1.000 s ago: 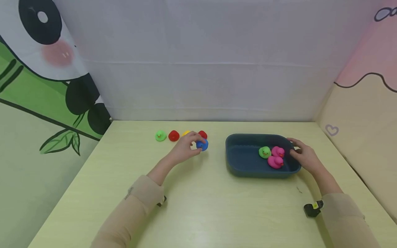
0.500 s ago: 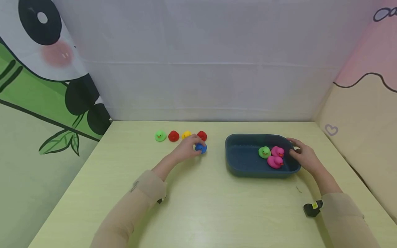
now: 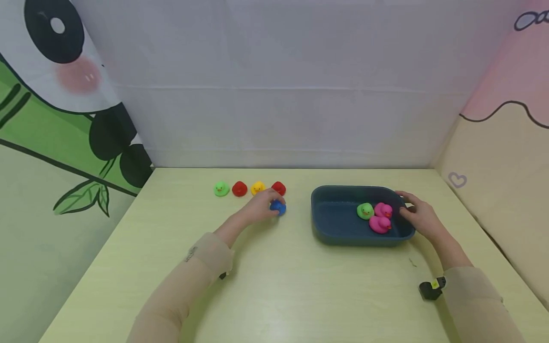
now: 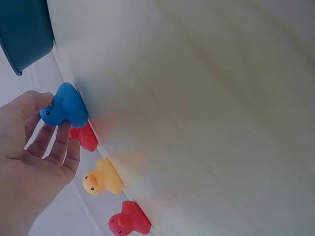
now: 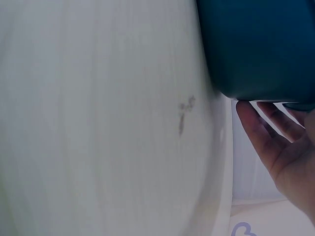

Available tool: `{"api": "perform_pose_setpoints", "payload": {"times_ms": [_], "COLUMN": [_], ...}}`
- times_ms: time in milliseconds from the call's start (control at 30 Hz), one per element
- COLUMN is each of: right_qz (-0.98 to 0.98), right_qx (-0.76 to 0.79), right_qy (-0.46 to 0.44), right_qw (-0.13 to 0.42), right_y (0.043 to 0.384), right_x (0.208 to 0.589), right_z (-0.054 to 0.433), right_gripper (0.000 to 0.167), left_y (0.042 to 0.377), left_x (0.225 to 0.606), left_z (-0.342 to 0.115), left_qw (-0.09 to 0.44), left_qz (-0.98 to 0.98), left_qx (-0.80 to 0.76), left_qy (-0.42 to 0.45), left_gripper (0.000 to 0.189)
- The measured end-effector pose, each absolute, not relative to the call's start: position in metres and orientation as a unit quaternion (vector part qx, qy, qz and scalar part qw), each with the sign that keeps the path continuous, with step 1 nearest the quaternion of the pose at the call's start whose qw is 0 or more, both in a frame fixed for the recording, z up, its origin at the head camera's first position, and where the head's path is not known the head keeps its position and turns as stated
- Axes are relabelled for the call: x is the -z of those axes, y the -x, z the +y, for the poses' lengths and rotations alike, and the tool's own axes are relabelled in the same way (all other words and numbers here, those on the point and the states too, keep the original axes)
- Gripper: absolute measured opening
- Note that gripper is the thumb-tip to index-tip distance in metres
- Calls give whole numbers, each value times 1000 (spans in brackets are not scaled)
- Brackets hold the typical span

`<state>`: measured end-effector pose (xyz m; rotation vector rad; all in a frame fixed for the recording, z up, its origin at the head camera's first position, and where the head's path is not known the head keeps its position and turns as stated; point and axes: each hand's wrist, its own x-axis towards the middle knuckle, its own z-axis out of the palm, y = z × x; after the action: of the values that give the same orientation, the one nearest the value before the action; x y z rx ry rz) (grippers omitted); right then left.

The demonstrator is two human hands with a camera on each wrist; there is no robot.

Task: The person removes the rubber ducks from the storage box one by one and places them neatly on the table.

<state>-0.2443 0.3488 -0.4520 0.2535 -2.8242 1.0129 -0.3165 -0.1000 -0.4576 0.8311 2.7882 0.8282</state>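
My left hand (image 3: 259, 206) pinches a blue rubber duck (image 4: 69, 107) between thumb and fingers, its base at the tabletop as seen in the left wrist view. Just behind it sits a red rubber duck (image 3: 279, 187), partly hidden by the fingers in the left wrist view. With the thumb over the rim and the fingers outside, my right hand (image 3: 421, 218) grips the right end of a dark blue plastic bin (image 3: 339, 238). Inside the bin lie a green duck (image 3: 365, 211) and two pink ducks, one behind (image 3: 383, 209) and one in front (image 3: 380, 225).
Along the back of the table (image 3: 300, 290) a yellow duck (image 3: 258, 187), another red duck (image 3: 239, 188) and a green duck (image 3: 221, 188) stand in a row leftward. A pale cloth wall (image 3: 291, 124) rises behind the table, with printed panels at both sides.
My left hand has brought the blue duck slightly down and toward me, uncovering more of the yellow and red ducks behind. The right hand stays on the bin.
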Motion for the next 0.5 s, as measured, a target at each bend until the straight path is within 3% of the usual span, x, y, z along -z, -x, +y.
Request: {"api": "perform_pose_setpoints", "payload": {"times_ms": [500], "right_qz": [-935], "right_qx": [-340], "right_qy": [-81], "right_qw": [61], "right_y": [242], "right_x": [450], "right_z": [347], "right_gripper": [48], "left_y": [317], "left_x": [457], "left_z": [-98], "left_qw": [71], "left_qz": [916], "left_qx": [-288], "left_qy": [-270], "left_gripper": [36]}}
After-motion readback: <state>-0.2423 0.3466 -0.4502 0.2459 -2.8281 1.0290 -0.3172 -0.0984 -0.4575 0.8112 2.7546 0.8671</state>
